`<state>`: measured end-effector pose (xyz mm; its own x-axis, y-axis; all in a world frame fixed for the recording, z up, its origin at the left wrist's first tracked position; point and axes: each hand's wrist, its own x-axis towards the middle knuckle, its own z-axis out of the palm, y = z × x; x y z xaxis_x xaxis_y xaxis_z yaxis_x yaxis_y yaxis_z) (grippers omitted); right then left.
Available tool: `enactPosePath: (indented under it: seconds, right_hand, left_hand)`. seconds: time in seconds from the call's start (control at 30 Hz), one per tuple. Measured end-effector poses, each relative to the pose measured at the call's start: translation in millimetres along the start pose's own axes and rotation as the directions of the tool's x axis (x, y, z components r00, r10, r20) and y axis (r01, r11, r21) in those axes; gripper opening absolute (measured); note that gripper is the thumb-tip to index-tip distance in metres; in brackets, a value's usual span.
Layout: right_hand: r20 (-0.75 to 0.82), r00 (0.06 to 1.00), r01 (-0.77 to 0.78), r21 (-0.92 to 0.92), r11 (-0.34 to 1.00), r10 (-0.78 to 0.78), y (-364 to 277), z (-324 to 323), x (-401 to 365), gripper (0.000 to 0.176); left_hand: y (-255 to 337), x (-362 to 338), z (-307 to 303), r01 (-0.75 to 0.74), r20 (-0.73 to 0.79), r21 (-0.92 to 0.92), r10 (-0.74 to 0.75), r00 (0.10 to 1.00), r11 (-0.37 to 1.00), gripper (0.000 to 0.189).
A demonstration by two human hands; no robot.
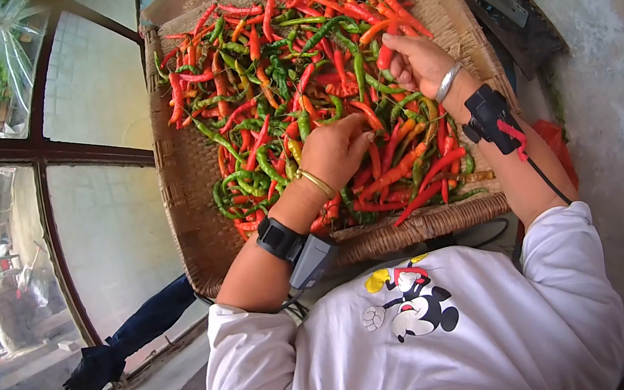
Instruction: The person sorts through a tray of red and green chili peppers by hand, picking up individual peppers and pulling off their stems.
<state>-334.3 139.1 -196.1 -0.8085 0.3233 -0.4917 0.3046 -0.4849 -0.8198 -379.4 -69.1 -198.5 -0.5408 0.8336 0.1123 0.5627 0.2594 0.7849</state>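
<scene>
A wide woven basket [179, 189] holds a heap of red, green and orange chili peppers [252, 47]. My right hand [422, 63], with a silver bracelet at the wrist, is closed on a red chili pepper [385, 57] above the basket's right side. Over the middle of the heap is my left hand [333, 151], wearing a gold-coloured bangle. Its fingers are curled together, with the tips beside a red pepper [368, 113]. Whatever those fingertips pinch, if anything, is hidden from me.
A window with a dark frame [41, 151] stands on the left, and a folded dark umbrella [131, 331] lies along its sill. To the right of the basket are a black object [510, 18] and a pale, worn wall or floor surface [621, 99]. Straps with devices sit on both forearms.
</scene>
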Motion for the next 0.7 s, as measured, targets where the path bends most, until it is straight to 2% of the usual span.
enactPosePath:
  seconds: [0.03,0.1,0.13,0.2,0.23,0.27,0.3,0.37,0.4,0.43,0.5,0.7]
  right_hand:
    - [0.034,0.999,-0.013,0.008,1.0,0.013,-10,-3,2,0.026]
    - [0.122,0.988,0.069,0.212,0.975,-0.096,-21,4,8,0.028]
    - [0.119,0.988,0.074,0.21,0.975,-0.101,-27,11,8,0.028]
    - [0.195,0.949,0.212,0.19,0.959,-0.249,-40,25,8,0.022]
    - [0.197,0.947,0.217,0.187,0.958,-0.252,-33,27,13,0.022]
    - [0.288,0.847,0.53,-0.514,0.674,-0.447,-20,26,24,0.018]
    - [0.487,0.727,0.52,-0.851,-0.074,-0.485,-9,27,33,0.014]
    - [0.679,0.621,0.414,-0.708,-0.572,-0.391,12,31,28,0.009]
    - [0.662,0.684,0.399,-0.692,-0.602,-0.307,14,38,20,0.009]
    - [0.664,0.681,0.395,-0.688,-0.609,-0.308,19,37,20,0.009]
    - [0.618,0.7,0.388,-0.75,-0.536,-0.358,30,36,22,0.01]
    - [0.662,0.715,0.389,-0.643,-0.66,-0.225,11,28,11,0.011]
  left_hand:
    - [-2,0,-1,-0.02,0.088,0.059,0.015,0.996,0.998,0.022]
    - [1,0,-3,-0.032,0.144,0.122,0.014,0.99,0.992,0.023]
    - [3,0,-5,-0.038,0.199,0.184,0.001,0.98,0.982,0.023]
    - [2,0,-4,-0.045,0.196,0.192,0.006,0.981,0.98,0.022]
    - [2,0,-4,-0.048,0.196,0.201,0.008,0.98,0.978,0.022]
    - [2,0,-5,-0.054,0.191,0.202,0.015,0.982,0.978,0.022]
    - [2,0,-5,-0.056,0.194,0.207,0.015,0.981,0.977,0.021]
    - [2,-1,-4,-0.06,0.191,0.209,0.019,0.981,0.976,0.021]
    - [2,0,-5,-0.059,0.198,0.208,0.017,0.98,0.976,0.021]
    - [1,0,-5,-0.059,0.206,0.207,0.016,0.978,0.977,0.021]
    - [-2,1,-5,-0.072,0.199,0.202,0.031,0.979,0.977,0.021]
    - [-6,2,-5,-0.082,0.164,0.178,0.052,0.985,0.981,0.02]
